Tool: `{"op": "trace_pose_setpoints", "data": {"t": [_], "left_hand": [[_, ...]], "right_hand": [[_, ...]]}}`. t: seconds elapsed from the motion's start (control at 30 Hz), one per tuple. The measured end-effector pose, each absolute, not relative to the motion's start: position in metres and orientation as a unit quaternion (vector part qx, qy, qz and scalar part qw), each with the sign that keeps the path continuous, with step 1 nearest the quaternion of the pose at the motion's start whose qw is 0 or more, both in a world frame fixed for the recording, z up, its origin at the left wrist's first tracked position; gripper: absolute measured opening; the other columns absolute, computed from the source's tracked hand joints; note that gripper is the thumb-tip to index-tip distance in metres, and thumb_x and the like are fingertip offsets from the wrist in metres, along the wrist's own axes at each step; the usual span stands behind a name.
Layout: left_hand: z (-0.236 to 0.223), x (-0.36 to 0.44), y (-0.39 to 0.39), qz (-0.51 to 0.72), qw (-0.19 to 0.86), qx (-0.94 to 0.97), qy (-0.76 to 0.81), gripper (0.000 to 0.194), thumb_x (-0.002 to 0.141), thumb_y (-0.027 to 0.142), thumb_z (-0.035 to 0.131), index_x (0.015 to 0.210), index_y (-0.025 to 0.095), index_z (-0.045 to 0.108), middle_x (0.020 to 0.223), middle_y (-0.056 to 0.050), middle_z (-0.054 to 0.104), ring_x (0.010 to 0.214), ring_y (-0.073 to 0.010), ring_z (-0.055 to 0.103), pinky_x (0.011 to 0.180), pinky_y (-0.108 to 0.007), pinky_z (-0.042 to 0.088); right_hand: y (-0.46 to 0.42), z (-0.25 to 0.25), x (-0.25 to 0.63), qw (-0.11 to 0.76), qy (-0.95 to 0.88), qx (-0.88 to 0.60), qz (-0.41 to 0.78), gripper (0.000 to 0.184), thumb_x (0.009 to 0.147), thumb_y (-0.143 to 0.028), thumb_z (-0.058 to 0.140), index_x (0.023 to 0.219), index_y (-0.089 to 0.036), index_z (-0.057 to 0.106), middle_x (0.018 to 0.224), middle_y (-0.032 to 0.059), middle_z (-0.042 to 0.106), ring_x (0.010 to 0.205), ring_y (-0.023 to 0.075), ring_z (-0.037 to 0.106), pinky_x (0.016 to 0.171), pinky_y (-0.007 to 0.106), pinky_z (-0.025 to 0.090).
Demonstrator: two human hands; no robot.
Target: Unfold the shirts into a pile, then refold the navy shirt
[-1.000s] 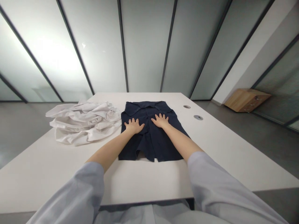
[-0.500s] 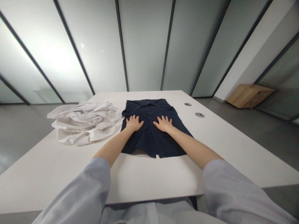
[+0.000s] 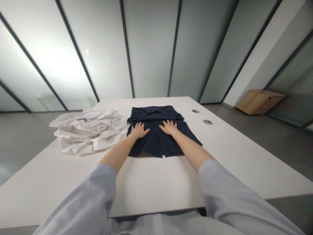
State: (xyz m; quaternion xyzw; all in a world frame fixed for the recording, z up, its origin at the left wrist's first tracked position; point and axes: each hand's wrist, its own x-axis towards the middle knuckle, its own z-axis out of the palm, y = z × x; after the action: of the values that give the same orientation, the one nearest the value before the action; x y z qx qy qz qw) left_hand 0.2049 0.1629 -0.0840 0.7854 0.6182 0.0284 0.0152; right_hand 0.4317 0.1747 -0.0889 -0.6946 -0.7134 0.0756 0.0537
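Observation:
A dark navy cloth garment (image 3: 156, 143) lies flat and folded on the white table (image 3: 151, 186), its near edge uneven. My left hand (image 3: 140, 130) rests palm down on its left part, fingers spread. My right hand (image 3: 168, 127) lies the same way on its right part, a short gap from the other hand. Neither hand grips the cloth. To the left of the navy garment, a crumpled white cloth garment (image 3: 89, 132) sits in a loose heap, touching or nearly touching its left edge.
Two round metal grommets (image 3: 207, 122) are set in the tabletop at the right. Beyond the table's right side, a low wooden cabinet (image 3: 260, 101) stands on the grey floor. Frosted glass panels form the far wall.
The navy garment's near edge has drawn away from me, so it looks shorter. My right hand has moved left, closer to my left hand. The white heap looks unchanged.

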Motion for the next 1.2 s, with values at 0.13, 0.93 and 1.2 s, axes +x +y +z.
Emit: {"op": "trace_pose_setpoints", "data": {"t": [0.13, 0.93, 1.2], "left_hand": [[-0.080, 0.205, 0.169, 0.100, -0.054, 0.783, 0.612, 0.062, 0.088, 0.062, 0.041, 0.128, 0.016, 0.055, 0.134, -0.017, 0.054, 0.125, -0.0322, 0.046, 0.101, -0.043, 0.038], [-0.079, 0.214, 0.160, 0.108, -0.052, 0.751, 0.649, 0.062, 0.087, 0.064, 0.041, 0.126, 0.017, 0.055, 0.132, -0.016, 0.054, 0.124, -0.0331, 0.046, 0.100, -0.045, 0.039], [-0.072, 0.214, 0.139, 0.096, -0.024, 0.794, 0.600, 0.043, 0.091, 0.051, 0.042, 0.107, 0.018, 0.065, 0.113, -0.013, 0.064, 0.106, -0.0267, 0.060, 0.088, -0.035, 0.047]], "right_hand": [[0.184, -0.086, 0.433, 0.081, -0.726, -0.682, 0.040, 0.061, 0.095, -0.056, 0.033, 0.141, -0.018, 0.045, 0.148, 0.0170, 0.038, 0.135, 0.0367, 0.032, 0.107, 0.057, 0.023], [0.163, -0.081, 0.419, 0.084, -0.718, -0.691, 0.022, 0.050, 0.097, -0.044, 0.031, 0.135, -0.019, 0.050, 0.145, 0.0148, 0.042, 0.132, 0.0337, 0.036, 0.107, 0.055, 0.027], [0.139, -0.078, 0.426, 0.087, -0.761, -0.643, -0.016, 0.039, 0.096, -0.043, 0.039, 0.115, -0.020, 0.063, 0.125, 0.0153, 0.057, 0.115, 0.0307, 0.050, 0.094, 0.044, 0.041]]}}
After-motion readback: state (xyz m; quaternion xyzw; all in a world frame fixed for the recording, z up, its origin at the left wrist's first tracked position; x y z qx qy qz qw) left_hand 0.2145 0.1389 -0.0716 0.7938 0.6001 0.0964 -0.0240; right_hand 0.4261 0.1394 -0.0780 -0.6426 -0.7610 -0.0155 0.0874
